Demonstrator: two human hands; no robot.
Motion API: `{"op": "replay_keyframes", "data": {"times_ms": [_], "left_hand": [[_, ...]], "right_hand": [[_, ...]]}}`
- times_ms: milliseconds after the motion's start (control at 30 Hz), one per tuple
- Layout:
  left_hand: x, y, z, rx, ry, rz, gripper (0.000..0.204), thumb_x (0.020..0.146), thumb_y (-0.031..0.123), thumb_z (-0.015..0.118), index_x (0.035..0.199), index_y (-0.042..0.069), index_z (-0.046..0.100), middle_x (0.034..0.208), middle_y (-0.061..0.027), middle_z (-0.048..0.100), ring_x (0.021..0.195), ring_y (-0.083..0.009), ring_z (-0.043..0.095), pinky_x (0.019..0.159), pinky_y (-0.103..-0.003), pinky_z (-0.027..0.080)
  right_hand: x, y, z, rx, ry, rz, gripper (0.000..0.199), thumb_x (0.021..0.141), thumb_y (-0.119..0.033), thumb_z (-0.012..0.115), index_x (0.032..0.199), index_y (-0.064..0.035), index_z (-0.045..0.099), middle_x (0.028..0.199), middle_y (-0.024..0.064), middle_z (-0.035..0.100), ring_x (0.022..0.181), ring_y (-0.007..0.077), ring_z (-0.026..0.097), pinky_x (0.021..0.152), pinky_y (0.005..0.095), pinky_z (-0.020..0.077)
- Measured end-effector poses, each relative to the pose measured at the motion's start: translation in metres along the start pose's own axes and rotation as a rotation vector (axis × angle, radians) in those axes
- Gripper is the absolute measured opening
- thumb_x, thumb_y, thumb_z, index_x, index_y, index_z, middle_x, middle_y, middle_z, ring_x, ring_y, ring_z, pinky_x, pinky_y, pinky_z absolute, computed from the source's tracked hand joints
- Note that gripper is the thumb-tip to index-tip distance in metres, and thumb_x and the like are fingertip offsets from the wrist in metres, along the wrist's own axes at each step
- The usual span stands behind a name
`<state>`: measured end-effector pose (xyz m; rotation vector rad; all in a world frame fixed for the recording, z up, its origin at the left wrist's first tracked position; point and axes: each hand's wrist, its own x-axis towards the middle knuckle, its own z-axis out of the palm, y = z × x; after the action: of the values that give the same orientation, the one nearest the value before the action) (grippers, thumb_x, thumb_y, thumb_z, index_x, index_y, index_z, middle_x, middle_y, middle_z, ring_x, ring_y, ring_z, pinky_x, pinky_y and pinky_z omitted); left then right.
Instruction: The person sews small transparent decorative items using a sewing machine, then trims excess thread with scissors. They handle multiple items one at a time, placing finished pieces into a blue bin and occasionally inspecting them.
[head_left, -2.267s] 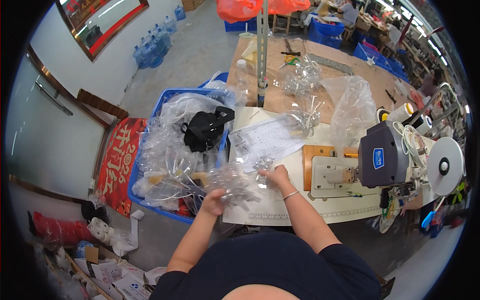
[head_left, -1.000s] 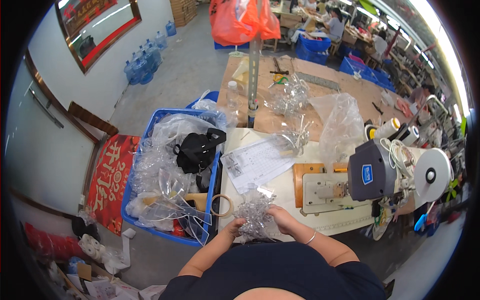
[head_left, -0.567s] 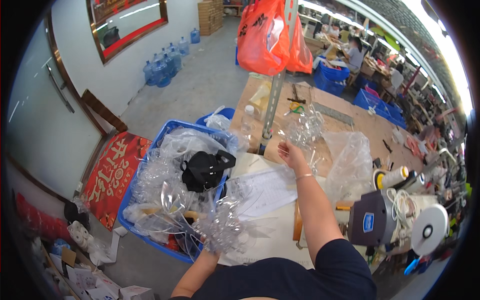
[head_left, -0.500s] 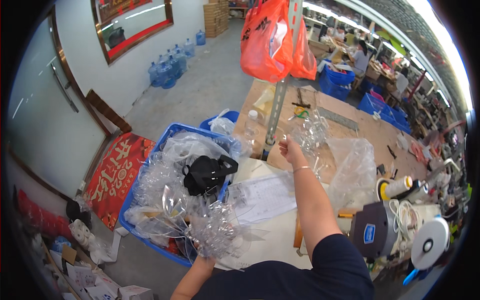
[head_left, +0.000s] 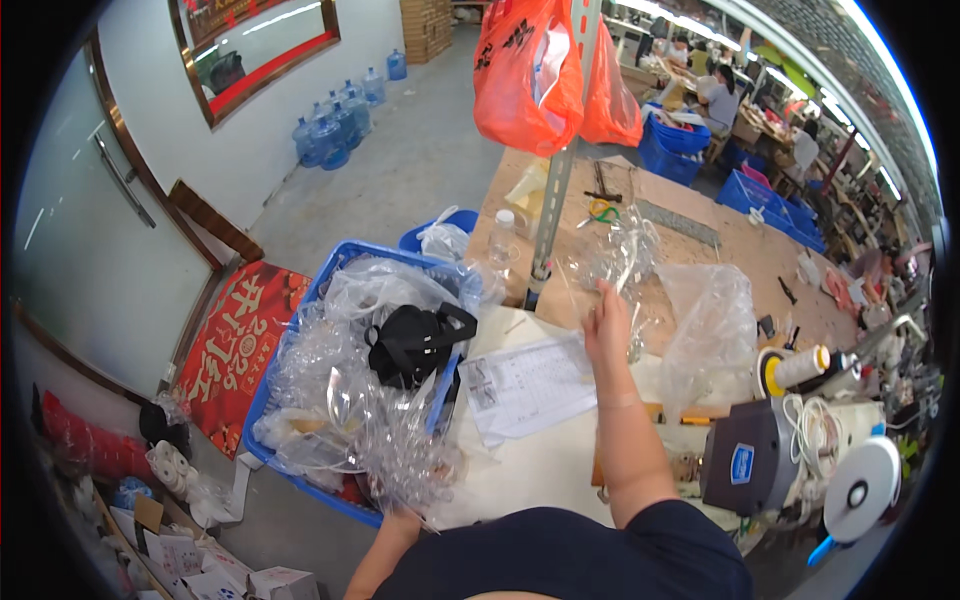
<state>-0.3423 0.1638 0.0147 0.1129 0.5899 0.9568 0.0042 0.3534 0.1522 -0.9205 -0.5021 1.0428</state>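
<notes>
Head view: the left hand (head_left: 402, 522), low in the picture, grips the near end of a bundle of clear plastic strips (head_left: 412, 465). Its fingers are mostly hidden by the plastic, so I cannot tell how they are spread. The bundle is over the near right corner of the blue basket (head_left: 312, 490) and the left edge of the white worktop (head_left: 520, 475). It fans out from the hand, so no single long axis shows; most strips point away from the person, some leaning left over the basket, a few leaning right.

The right hand (head_left: 608, 325) is stretched forward over the table, palm side turned left, at a second heap of clear plastic (head_left: 608, 258) on the brown board (head_left: 745, 252). Its fingers are bent and close together. A pale strip (head_left: 628, 268) stands out just beyond them, its long axis running away from the person and tilted slightly right; whether the fingers pinch it I cannot tell.

Between the two hands, a printed paper sheet (head_left: 530, 390) lies flat on the white worktop. A black bag (head_left: 410, 345) rests on the plastic in the basket. To the right of the right hand lies a crumpled clear bag (head_left: 710, 320), with a sewing machine (head_left: 745, 455) nearer the person.
</notes>
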Motion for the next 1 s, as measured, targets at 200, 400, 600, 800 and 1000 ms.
{"op": "replay_keyframes", "data": {"times_ms": [200, 400, 600, 800, 1000], "left_hand": [[0.028, 0.019, 0.039, 0.129, -0.251, -0.087, 0.069, 0.077, 0.032, 0.063, 0.135, 0.002, 0.041, 0.132, -0.0162, 0.05, 0.118, -0.0322, 0.051, 0.1, -0.048, 0.04], [0.046, 0.009, 0.063, 0.187, -0.427, -0.251, 0.067, 0.079, 0.035, 0.061, 0.134, 0.002, 0.042, 0.131, -0.0169, 0.05, 0.117, -0.0333, 0.051, 0.1, -0.049, 0.04], [0.068, -0.039, 0.118, 0.296, -0.623, -0.531, 0.066, 0.08, 0.037, 0.059, 0.134, 0.002, 0.043, 0.131, -0.0176, 0.05, 0.117, -0.0344, 0.052, 0.099, -0.051, 0.041], [0.067, -0.093, 0.15, 0.296, -0.722, -0.728, 0.065, 0.082, 0.04, 0.057, 0.133, 0.002, 0.043, 0.131, -0.0184, 0.05, 0.116, -0.0354, 0.052, 0.099, -0.053, 0.041], [0.031, -0.116, 0.101, -0.061, -0.482, -0.681, 0.065, 0.087, 0.05, 0.039, 0.135, 0.006, 0.043, 0.137, -0.0217, 0.043, 0.119, -0.0404, 0.049, 0.099, -0.06, 0.038]], "right_hand": [[-0.299, -0.059, -0.153, -0.509, -0.045, 0.528, 0.029, 0.096, -0.023, 0.051, 0.094, 0.0013, 0.066, 0.053, -0.0038, 0.038, 0.046, 0.0067, 0.033, 0.045, 0.0233, 0.0276], [-0.523, -0.136, -0.329, -1.193, 0.476, 0.458, 0.027, 0.088, -0.021, 0.056, 0.079, 0.0007, 0.07, 0.063, 0.0024, 0.061, 0.052, 0.0066, 0.051, 0.048, 0.0242, 0.0413], [-0.507, -0.103, -0.319, 0.145, 0.752, -0.112, 0.025, 0.099, -0.026, 0.044, 0.106, -0.0069, 0.058, 0.06, -0.0036, 0.037, 0.048, 0.0053, 0.031, 0.042, 0.0201, 0.0276], [-0.476, -0.102, -0.228, -0.255, 0.49, -0.312, 0.03, 0.098, -0.02, 0.045, 0.117, -0.0005, 0.058, 0.073, 0.0004, 0.046, 0.063, 0.0081, 0.039, 0.057, 0.0225, 0.0325], [-0.401, -0.132, -0.187, -0.652, 0.076, -0.375, 0.023, 0.095, -0.007, 0.048, 0.111, 0.0009, 0.062, 0.087, 0.005, 0.057, 0.083, 0.0138, 0.053, 0.077, 0.0255, 0.0418]]}}
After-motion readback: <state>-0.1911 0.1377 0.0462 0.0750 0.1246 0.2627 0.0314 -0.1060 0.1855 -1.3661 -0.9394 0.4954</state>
